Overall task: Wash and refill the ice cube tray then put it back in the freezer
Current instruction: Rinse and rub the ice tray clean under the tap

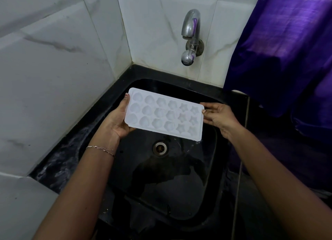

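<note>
dim, uneven light, black sink (181, 182) nearly swallowed in shadow, white tray (165, 114) glaring, wide-angle bending at edges

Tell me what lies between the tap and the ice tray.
Nothing: the head view shows no water between tap and ice tray, only wall tile behind.

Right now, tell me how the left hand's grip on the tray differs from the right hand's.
The left hand cradles one short end of the ice cube tray with its palm underneath; the right hand pinches the opposite edge with fingertips. The left wrist wears a bracelet; the right wrist is bare. Both hold the tray above the black sink.
</note>
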A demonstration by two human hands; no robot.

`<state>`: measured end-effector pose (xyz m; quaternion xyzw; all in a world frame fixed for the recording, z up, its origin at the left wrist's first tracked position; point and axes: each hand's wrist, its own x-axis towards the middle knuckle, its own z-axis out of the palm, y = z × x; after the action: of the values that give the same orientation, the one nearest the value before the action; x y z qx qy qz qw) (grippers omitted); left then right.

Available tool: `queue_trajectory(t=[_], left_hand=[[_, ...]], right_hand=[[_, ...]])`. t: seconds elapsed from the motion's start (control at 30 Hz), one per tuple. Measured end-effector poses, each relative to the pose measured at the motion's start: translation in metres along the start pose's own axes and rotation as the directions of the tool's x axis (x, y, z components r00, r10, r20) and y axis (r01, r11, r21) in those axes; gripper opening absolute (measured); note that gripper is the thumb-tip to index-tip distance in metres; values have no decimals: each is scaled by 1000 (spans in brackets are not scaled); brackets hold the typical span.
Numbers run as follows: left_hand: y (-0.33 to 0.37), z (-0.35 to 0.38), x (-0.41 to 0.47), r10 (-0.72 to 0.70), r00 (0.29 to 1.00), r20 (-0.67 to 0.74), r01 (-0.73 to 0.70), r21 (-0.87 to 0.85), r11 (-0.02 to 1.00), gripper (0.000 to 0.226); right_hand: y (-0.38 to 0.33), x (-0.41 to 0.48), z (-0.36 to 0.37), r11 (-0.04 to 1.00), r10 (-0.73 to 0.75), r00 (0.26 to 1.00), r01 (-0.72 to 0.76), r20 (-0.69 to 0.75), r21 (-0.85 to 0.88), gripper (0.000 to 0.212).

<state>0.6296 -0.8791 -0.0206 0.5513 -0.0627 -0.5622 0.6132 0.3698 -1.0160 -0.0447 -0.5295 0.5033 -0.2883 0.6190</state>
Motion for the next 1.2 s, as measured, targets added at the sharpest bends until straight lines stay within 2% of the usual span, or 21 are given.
queue_trajectory(t=[0.43, 0.77, 1.2], left_hand=[[9, 2, 6, 40, 998, 49, -39, -22, 999, 44], [19, -5, 12, 120, 979, 168, -139, 108, 984, 61], [37, 11, -9, 162, 963, 217, -194, 135, 972, 57]], right_hand=[[3, -2, 4, 999, -22, 999, 22, -31, 23, 16], [2, -6, 9, 996, -18, 998, 23, -59, 90, 19], [-5, -18, 14, 991, -73, 995, 79, -61, 105, 18]])
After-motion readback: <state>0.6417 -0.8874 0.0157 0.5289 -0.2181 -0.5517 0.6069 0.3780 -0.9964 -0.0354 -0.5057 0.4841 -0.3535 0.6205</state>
